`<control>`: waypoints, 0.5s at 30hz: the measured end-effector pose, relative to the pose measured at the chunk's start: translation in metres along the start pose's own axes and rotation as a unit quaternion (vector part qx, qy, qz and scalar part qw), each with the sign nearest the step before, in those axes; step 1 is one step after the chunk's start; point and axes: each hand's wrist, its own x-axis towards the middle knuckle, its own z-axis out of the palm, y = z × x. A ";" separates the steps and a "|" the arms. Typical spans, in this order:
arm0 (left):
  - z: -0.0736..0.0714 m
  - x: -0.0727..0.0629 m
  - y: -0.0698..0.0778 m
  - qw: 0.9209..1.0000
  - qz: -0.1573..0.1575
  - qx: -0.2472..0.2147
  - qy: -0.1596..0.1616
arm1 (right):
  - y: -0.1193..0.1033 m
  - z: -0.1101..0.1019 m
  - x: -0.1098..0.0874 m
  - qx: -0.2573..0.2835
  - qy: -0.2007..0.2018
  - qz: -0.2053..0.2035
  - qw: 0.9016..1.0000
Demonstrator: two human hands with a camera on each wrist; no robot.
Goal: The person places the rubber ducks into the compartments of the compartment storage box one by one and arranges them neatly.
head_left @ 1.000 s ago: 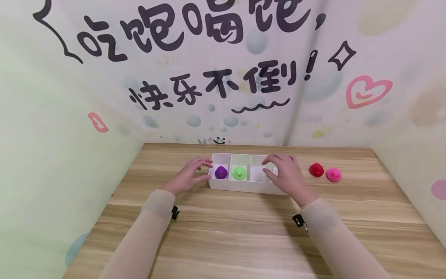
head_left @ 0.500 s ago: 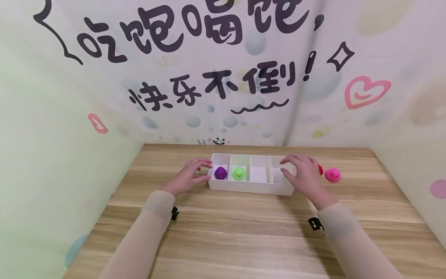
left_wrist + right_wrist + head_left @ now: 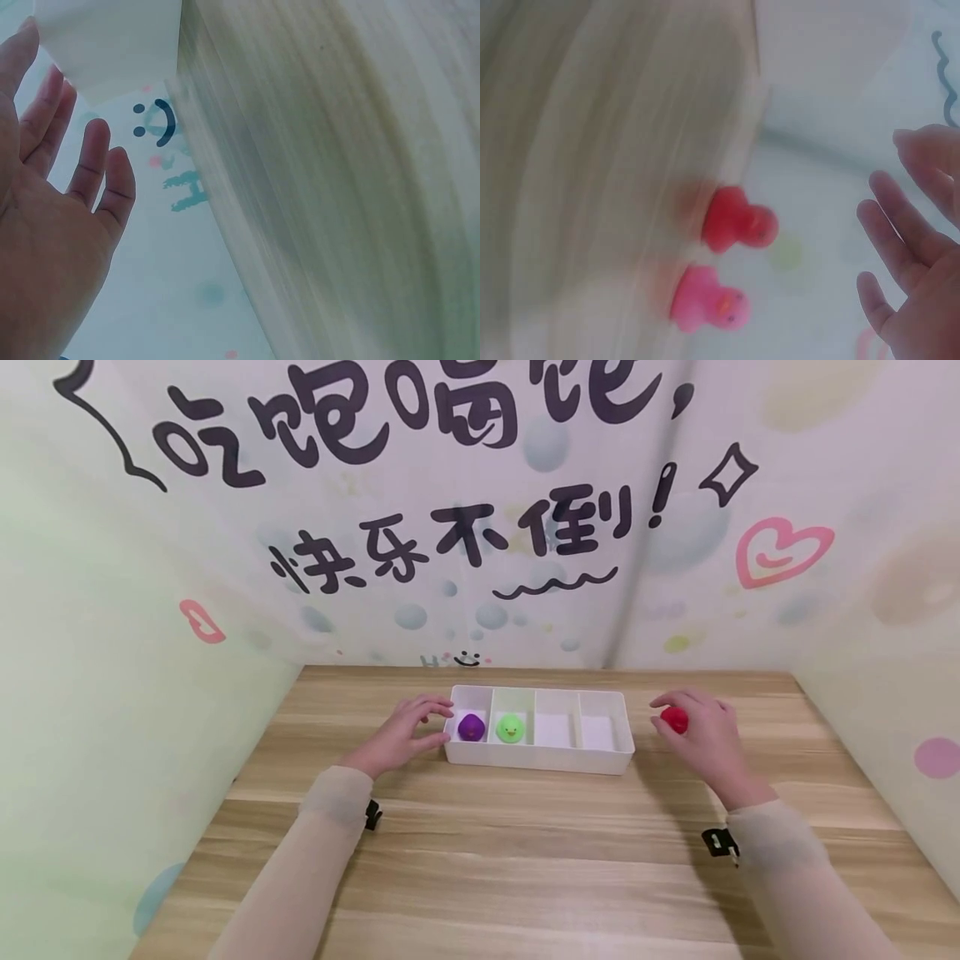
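My left hand [image 3: 397,735] rests at the left end of a white four-part box [image 3: 540,760], its fingertips by the end wall. In the left wrist view, that hand [image 3: 64,214] has its fingers loosely extended. A purple toy duck [image 3: 471,727] sits in the leftmost compartment, a light green toy duck [image 3: 511,728] in the one beside it. To the right of the box, my right hand [image 3: 708,731] hovers by a red toy duck [image 3: 674,719], thumb and fingers spread. The right wrist view shows the red duck [image 3: 736,221] standing apart from the hand [image 3: 922,262].
A pink toy duck [image 3: 709,300] stands on the wooden table [image 3: 480,852] close to the red one; my right hand hides it in the head view. A printed wall sheet [image 3: 420,527] rises along the table's back edge, with side walls left and right.
My right hand has moved right, from over the box's right compartments to the red duck, and now covers the pink one. My left hand has stayed at the box's left end.
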 end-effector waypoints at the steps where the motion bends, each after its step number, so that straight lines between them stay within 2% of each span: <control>1: 0.000 0.000 0.000 1.000 0.000 -0.003 -0.001 | 0.003 -0.002 -0.001 -0.004 -0.001 0.002 1.000; 6: 0.000 0.001 0.001 1.000 0.003 -0.005 -0.001 | 0.021 -0.012 -0.007 -0.017 -0.013 0.022 1.000; 15: 0.000 0.000 0.001 1.000 0.000 0.001 -0.003 | 0.049 -0.027 -0.016 -0.040 -0.080 0.089 0.992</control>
